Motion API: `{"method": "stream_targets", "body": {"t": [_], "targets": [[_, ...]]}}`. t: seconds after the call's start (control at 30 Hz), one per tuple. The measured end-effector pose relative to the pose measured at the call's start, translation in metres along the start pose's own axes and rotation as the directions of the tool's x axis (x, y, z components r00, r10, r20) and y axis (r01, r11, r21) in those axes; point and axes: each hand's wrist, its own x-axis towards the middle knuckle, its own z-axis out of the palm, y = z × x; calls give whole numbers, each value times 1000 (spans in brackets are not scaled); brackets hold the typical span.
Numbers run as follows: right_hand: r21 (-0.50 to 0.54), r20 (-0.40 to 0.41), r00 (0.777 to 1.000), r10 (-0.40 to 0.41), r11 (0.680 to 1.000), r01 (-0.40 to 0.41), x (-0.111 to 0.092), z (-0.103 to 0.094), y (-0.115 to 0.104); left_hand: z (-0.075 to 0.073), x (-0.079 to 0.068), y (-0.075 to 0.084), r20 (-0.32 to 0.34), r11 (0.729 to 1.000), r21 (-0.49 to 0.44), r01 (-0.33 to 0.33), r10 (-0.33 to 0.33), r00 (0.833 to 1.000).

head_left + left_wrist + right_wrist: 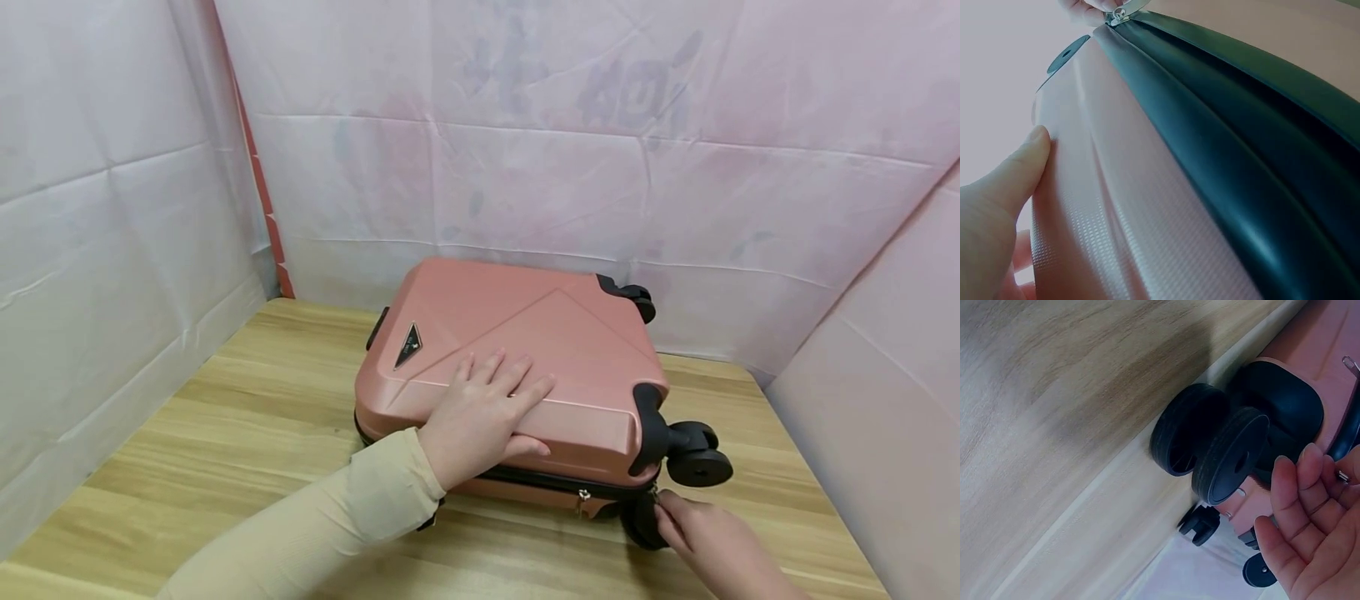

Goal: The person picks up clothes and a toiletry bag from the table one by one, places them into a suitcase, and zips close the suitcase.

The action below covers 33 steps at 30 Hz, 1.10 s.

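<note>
A pink hard-shell suitcase (517,333) lies flat on the wooden table, its wheels toward the right. My left hand (483,417) rests on the lid near the front edge, fingers straight and spread. At the front right corner my right hand (701,529) pinches a metal zipper pull (1342,477) between thumb and forefinger, its other fingers loosely bent. A second zipper pull (582,500) hangs on the front side, left of that corner. Black zipper tape (1210,144) runs along the side between the two shells in the left wrist view.
Black double wheels (699,454) jut out beside my right hand, with another wheel (642,525) below. A far wheel (637,302) is at the back right. Pale printed sheets (525,183) hang behind and on both sides of the wooden table (247,433).
</note>
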Motion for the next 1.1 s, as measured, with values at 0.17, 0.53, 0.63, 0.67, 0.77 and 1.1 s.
{"method": "stream_targets", "body": {"t": [0.17,0.53,0.63,0.67,0.77,1.1], "targets": [[1,5,1000,-2,1000,2,0,-1,-1,0,0,0,2,1000,-3,6,-6,1000],[-21,-15,999,-43,999,42,-2,-1,-2,1,1,0,0,1000,-10,11,-11,1000],[-29,-23,998,-52,998,52,-2,-1,-2,1,1,0,-2,1000,-9,13,-13,1000],[-31,-29,998,-59,998,58,-2,-1,-2,1,1,0,0,1000,-10,15,-15,1000],[-37,-34,997,-65,997,64,-3,-1,-3,1,1,0,9,1000,-11,19,-19,1000],[-36,-47,997,-67,997,66,-4,-1,-6,1,1,1,8,1000,-2,17,-17,1000]]}}
